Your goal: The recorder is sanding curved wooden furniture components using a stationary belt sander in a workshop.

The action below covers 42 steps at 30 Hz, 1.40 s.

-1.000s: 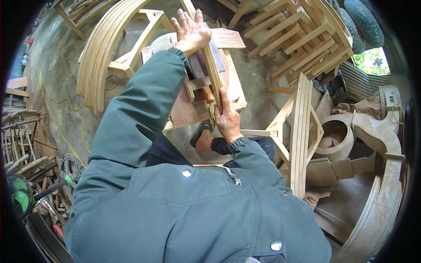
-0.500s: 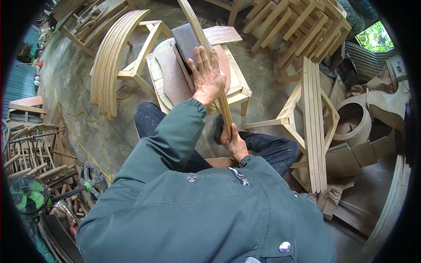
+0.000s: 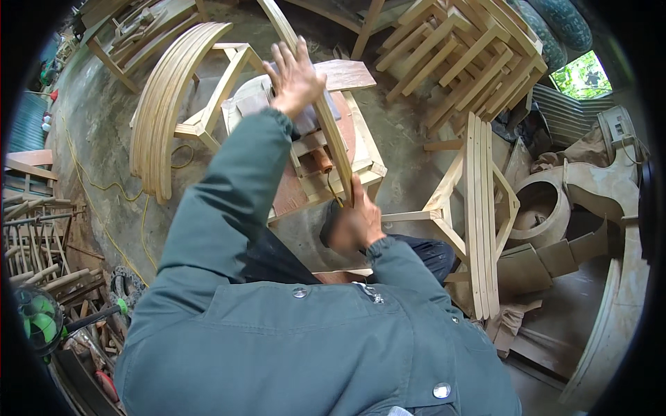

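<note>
A long, curved wooden strip (image 3: 330,132) slants from the top of the view toward me, over a low wooden work stand (image 3: 362,132). My left hand (image 3: 298,80) lies against the strip's far part, its fingers spread and stretched out. At the near end, my right hand (image 3: 361,218) wraps round the strip; its lower part is smeared by motion. Beneath the strip sits a dark grey flat-faced thing (image 3: 305,125), partly hidden by my left hand and sleeve. A short orange-brown cylinder (image 3: 321,160) shows beside the strip, close to a thin dark cord.
Curved slats (image 3: 163,104) lean on a wooden frame at left. Straight slats (image 3: 480,222) rest against another frame at right. Stacked wooden frames (image 3: 472,55) stand at the back. A yellow cord (image 3: 104,184) crosses the floor, near a green fan (image 3: 40,319).
Both hands have moved forward, away from me, with the strip. My left hand has also gone left, uncovering the orange-brown cylinder. The whole view has shifted slightly.
</note>
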### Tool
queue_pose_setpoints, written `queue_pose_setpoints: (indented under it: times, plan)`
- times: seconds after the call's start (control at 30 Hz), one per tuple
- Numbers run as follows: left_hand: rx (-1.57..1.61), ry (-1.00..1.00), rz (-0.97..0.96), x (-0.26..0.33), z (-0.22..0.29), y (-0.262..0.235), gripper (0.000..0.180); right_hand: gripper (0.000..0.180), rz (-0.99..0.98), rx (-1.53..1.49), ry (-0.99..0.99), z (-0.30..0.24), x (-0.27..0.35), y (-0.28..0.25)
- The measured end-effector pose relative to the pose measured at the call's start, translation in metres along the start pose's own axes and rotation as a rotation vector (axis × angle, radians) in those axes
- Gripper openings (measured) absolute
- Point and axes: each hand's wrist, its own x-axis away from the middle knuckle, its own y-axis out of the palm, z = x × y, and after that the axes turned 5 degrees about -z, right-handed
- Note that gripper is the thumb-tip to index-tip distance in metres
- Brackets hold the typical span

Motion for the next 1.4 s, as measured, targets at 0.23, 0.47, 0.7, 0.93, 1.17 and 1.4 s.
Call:
queue_pose_setpoints:
  times: [0.23,0.47,0.7,0.93,1.17,1.4]
  plan:
    - [0.126,-0.222,-0.12,-0.091,-0.045,-0.011,0.104,0.082,0.147,0.142,-0.217,-0.014,-0.096,-0.041]
    - [0.149,-0.257,-0.153,-0.096,-0.054,-0.007,0.106,0.076,0.009,0.151,-0.182,-0.009,-0.109,-0.068]
    - [0.095,-0.241,-0.139,-0.071,-0.065,-0.011,0.104,0.073,-0.014,0.101,-0.206,-0.008,-0.091,-0.054]
    - [-0.003,-0.102,-0.036,0.003,-0.018,0.012,0.104,0.083,-0.052,0.029,-0.092,0.029,0.008,-0.031]
    - [-0.031,-0.11,-0.162,0.023,-0.013,0.001,0.096,0.086,-0.115,0.003,0.063,0.066,0.16,-0.02]
    - [-0.037,-0.026,-0.148,0.119,0.024,0.005,0.092,0.076,0.07,0.214,-0.059,0.092,0.266,-0.026]
